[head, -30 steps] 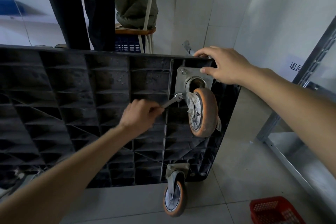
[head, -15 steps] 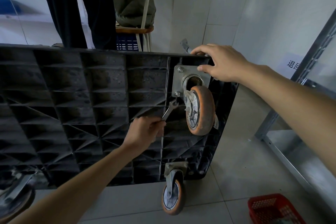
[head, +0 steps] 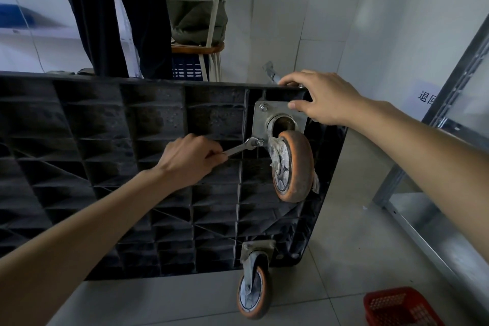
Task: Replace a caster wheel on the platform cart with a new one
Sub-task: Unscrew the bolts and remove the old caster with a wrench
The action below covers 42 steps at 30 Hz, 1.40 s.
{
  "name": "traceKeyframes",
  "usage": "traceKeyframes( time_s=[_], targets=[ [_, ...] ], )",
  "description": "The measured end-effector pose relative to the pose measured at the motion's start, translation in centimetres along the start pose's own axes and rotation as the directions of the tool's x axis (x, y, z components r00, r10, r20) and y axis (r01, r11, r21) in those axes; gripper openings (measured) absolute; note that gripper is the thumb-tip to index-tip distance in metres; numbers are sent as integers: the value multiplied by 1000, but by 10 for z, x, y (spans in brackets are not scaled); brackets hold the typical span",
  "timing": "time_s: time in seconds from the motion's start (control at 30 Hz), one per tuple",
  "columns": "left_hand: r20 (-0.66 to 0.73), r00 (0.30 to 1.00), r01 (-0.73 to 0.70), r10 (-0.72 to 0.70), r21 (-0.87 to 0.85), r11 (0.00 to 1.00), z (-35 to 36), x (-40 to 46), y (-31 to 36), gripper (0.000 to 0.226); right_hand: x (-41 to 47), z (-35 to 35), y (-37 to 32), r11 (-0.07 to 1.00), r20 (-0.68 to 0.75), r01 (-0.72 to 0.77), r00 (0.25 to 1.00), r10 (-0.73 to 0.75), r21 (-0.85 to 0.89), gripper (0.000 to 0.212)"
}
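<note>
The black platform cart [head: 105, 167] stands on its side, its ribbed underside facing me. An orange caster wheel [head: 293, 164] hangs from a metal mounting plate [head: 258, 116] at the upper right corner. My left hand [head: 190, 159] grips a silver wrench [head: 242, 147], whose head sits on the plate's lower left bolt [head: 260, 142]. My right hand [head: 322, 98] holds the cart's top edge, fingers curled over it and thumb on the plate. A second orange caster [head: 254, 288] touches the floor at the lower corner.
A person's dark trouser legs [head: 119, 13] stand behind the cart, beside a stool [head: 198, 47] and a white rack. A red plastic basket [head: 399, 309] lies on the tiled floor at lower right. A metal shelf frame [head: 428, 161] runs along the right.
The wrench came off the lower left bolt half a second ago and swung down; now its head is back on that bolt, with my left hand raised. My right hand has kept its hold.
</note>
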State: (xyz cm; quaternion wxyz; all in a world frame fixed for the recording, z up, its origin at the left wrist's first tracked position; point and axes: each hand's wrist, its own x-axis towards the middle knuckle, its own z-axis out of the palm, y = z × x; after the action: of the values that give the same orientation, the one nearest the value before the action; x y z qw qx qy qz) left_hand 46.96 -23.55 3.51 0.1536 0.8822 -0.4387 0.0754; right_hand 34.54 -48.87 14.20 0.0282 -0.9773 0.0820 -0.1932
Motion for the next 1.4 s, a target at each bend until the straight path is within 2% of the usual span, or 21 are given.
traceKeyframes(
  time_s=[0.1,0.3,0.5,0.6,0.67,0.8,0.9,0.97,1.07,1.1,1.27,1.4],
  targets=[
    [19,999,-34,34,24,999,-1,3,0,33,0,1,0,1000,0,0,1000,0,4,45],
    [-12,996,-91,93,124,988,-15,9,-3,21,1,3,2,1000,1,-8,1000,8,10,45],
    [114,992,-56,52,35,998,-27,19,8,32,2,4,3,1000,1,-7,1000,7,19,45],
    [113,993,-44,40,37,998,-25,17,14,22,1,5,4,1000,-1,1,1000,-1,16,45],
    [92,996,-13,13,7,1000,-19,15,13,25,1,4,4,1000,-7,9,1000,-9,15,45],
    [66,991,133,-121,-237,962,27,-1,16,25,0,4,3,1000,-13,7,1000,-7,18,45],
    [12,981,174,-195,-503,847,69,-11,36,27,-1,4,2,1000,-13,5,1000,-5,17,45],
    [37,972,202,-232,-636,745,88,-10,52,25,-1,4,1,1000,-13,7,1000,-7,7,45],
    [86,960,244,-268,-730,639,102,-7,64,29,-1,2,-1,1000,-13,11,1000,-11,-5,44],
    [87,959,244,-270,-737,631,104,-8,63,30,-1,1,-1,1000,-12,11,1000,-11,-7,44],
    [-38,985,109,-166,-605,789,85,-21,42,24,-3,3,-1,1000,-15,9,1000,-9,5,44],
    [-43,989,110,-140,-412,905,51,-24,20,25,-2,3,0,1000,-16,4,1000,-4,6,43]
  ],
)
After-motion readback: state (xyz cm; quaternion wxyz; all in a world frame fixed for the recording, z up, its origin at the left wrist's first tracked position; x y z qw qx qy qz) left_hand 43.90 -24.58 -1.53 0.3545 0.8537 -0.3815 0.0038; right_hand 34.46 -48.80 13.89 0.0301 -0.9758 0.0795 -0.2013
